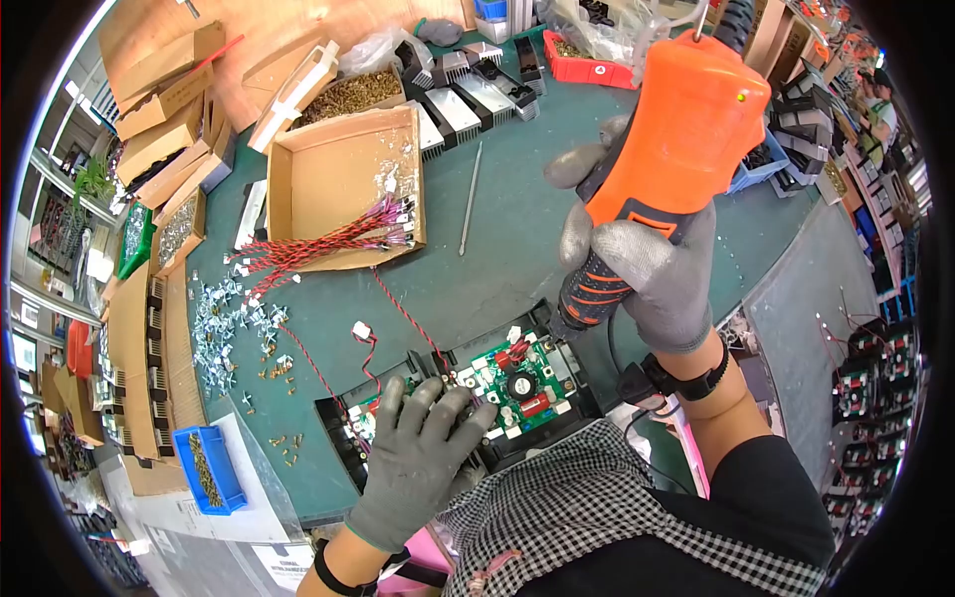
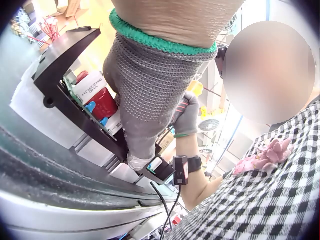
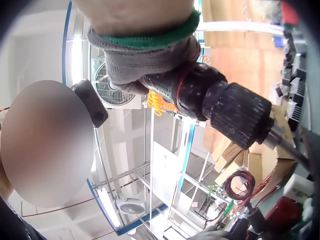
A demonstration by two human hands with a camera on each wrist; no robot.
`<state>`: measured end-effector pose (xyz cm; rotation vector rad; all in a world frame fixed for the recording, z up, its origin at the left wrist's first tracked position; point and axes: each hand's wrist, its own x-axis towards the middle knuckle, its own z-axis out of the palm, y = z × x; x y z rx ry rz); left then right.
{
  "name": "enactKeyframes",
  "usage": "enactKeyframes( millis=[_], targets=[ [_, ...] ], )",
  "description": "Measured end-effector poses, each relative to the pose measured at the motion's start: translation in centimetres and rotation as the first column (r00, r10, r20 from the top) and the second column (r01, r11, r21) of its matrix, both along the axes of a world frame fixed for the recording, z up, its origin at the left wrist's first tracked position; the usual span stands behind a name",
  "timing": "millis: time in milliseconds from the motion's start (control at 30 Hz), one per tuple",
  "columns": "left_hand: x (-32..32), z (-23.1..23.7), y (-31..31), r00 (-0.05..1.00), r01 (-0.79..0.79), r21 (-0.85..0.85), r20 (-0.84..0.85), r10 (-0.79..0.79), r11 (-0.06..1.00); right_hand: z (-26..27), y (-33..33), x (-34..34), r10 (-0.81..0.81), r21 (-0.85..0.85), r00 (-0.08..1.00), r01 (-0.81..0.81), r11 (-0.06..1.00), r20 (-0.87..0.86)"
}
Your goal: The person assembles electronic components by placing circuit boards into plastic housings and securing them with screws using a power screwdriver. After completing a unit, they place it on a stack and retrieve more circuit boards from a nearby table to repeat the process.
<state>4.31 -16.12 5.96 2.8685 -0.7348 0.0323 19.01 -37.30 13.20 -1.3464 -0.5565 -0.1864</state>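
My gloved right hand (image 1: 668, 274) grips an orange and black electric screwdriver (image 1: 691, 129), its nose pointing down near the right end of a black plastic housing (image 1: 589, 403). In the right wrist view the screwdriver's dark chuck (image 3: 237, 112) carries a metal bit (image 3: 290, 147), whose tip runs out of frame. Green circuit boards with red, white and black components lie in the housing; the right-hand board (image 1: 547, 373) shows most. My gloved left hand (image 1: 418, 463) rests over the middle of the housing with its fingers extended, covering part of the left board.
Red-black twisted wires (image 1: 328, 239) lie across a cardboard box (image 1: 343, 159) at the back. Loose connectors (image 1: 224, 328) and small brass-coloured screws (image 1: 288, 448) are scattered at left, near a blue bin (image 1: 209, 473). A metal rod (image 1: 470, 199) and heat sinks (image 1: 482, 99) lie farther back.
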Motion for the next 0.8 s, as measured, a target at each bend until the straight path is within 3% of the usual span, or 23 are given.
enactKeyframes(
  millis=[233,400,533,800],
  targets=[
    [0.0,0.4,-0.3,1.000,-0.019,-0.023,-0.011,0.019,1.000,0.1,0.3,-0.9,-0.045,0.040,0.998,0.043,0.998,0.036],
    [0.0,0.3,-0.3,1.000,-0.021,-0.024,-0.003,0.020,0.999,0.3,0.2,-1.4,-0.108,-0.079,0.994,0.110,0.991,0.030],
    [0.0,-0.1,-0.2,1.000,-0.013,0.000,0.022,0.013,1.000,0.2,0.2,-1.5,-0.083,-0.094,0.996,0.084,0.992,0.011],
    [-0.3,-0.3,-0.2,0.999,-0.012,-0.018,0.045,0.013,1.000,-0.9,-0.2,-2.8,0.006,-0.193,0.985,0.028,0.981,0.171]
  ],
)
